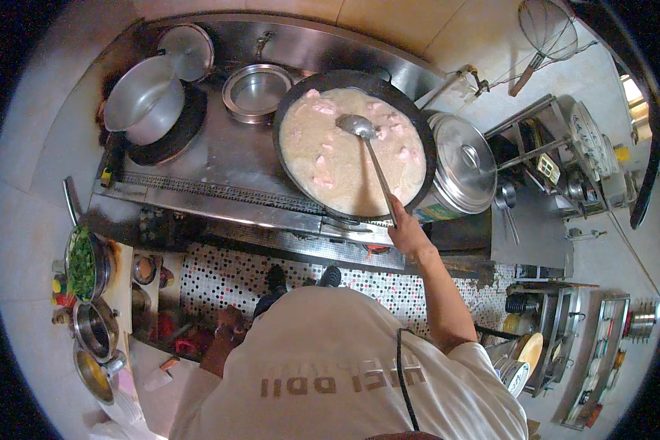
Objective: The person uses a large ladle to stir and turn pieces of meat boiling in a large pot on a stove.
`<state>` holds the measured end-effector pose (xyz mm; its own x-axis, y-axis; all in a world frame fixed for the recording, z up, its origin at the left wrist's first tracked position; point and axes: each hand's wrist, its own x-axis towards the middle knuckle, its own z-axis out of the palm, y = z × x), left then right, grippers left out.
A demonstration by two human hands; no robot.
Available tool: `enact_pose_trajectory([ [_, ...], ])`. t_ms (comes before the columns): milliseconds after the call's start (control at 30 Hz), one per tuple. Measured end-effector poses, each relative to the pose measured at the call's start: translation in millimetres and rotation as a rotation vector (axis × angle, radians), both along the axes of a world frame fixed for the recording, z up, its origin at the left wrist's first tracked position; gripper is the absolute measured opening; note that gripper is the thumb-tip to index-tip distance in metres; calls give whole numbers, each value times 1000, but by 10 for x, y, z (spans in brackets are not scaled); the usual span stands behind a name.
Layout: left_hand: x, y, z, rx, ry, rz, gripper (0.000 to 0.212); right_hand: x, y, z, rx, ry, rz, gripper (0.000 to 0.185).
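Note:
My right hand (405, 230) grips the long handle of a metal ladle (357, 125). The ladle's bowl rests at the surface of a pale, cloudy liquid (330, 165) in a large black wok (429, 148). Pinkish pieces of raw-looking meat (405, 154) show through the liquid in several spots. Low at my side, away from the stove, hangs my left hand (231, 324); it is dark and blurred, so its fingers cannot be made out.
A lidded metal pot (456, 159) stands right of the wok. Leftward on the steel stove (236, 159) are a round metal pan (258, 91) and a tilted aluminium pot (146, 104). Chopped greens (81, 264) fill a pan at far left, near a cleaver (159, 377).

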<state>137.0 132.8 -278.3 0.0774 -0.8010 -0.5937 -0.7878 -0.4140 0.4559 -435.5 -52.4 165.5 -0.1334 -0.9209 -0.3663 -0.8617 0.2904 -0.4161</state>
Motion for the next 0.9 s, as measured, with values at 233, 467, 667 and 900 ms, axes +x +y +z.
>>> enact_pose_trajectory([
  [233,-10,-552,-72,-69,-361,-870,36,-158,618,-21,-34,-83,-13,88],
  [467,213,-570,-249,-243,-243,-828,32,-263,1091,480,93,59,-117,80],
  [667,146,-362,19,-93,-283,-760,30,-513,1070,1038,-91,-86,-1,63],
  [900,85,-319,-83,-88,-310,-767,29,-706,811,1013,274,235,179,76],
])
